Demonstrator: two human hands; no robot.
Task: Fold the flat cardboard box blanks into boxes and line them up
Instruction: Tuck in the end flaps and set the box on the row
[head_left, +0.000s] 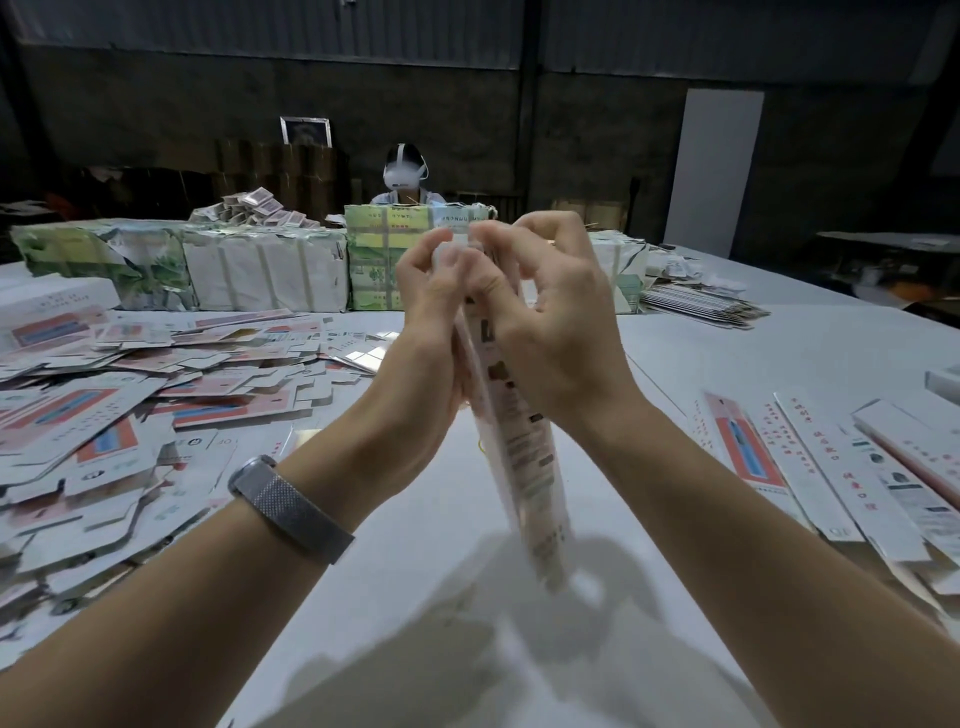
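Box blank (519, 441) stood nearly upright between both hands, raised above the white surface (701, 343). Left hand (431, 312) and right hand (550, 317) pinched its blurred upper end with curled fingers; its lower end hung free.

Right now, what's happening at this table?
A person is folding a long narrow box blank, held up off the white table with both hands working its top end: left hand, right hand. A loose heap of flat blanks lies to the left; finished boxes are lined up on the right. Wrapped bundles sit behind.
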